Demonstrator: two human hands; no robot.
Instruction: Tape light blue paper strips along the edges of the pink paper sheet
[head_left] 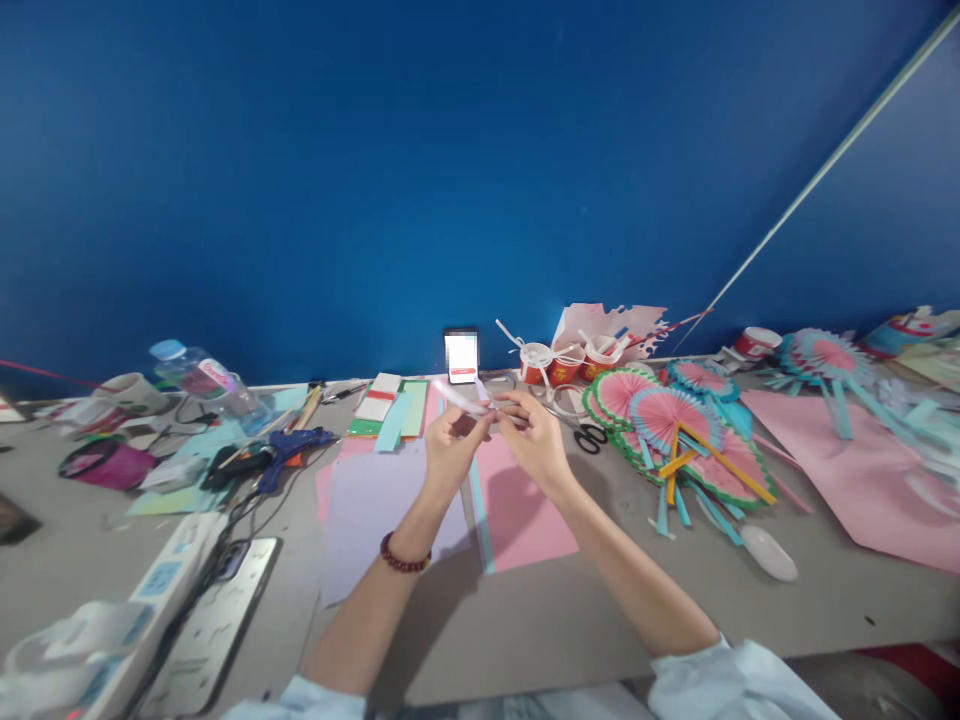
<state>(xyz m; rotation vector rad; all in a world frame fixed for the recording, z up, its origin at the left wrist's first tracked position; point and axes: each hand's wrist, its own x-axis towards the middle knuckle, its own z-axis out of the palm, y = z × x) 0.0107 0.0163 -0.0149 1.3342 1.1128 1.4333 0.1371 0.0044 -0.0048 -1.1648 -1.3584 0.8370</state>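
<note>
My left hand (452,446) and my right hand (531,437) meet fingertip to fingertip above the middle of the table. Both pinch a pale, whitish-lilac paper strip (452,396), whose free end curves up to the left. Fingers partly hide the strip. Beneath my left hand lies a lilac paper sheet (375,510). A pink sheet (529,515) with a light blue strip (481,520) along its left edge lies under my right hand. Just beyond the hands a phone (461,356) stands upright with its screen lit.
To the right are black-handled scissors (591,438), pleated paper fans (675,425), red paper cups (566,366) and a white computer mouse (769,554). On the left are a blue glue gun (289,452), a tilted bottle (210,378), a power strip (161,590) and another phone (214,630).
</note>
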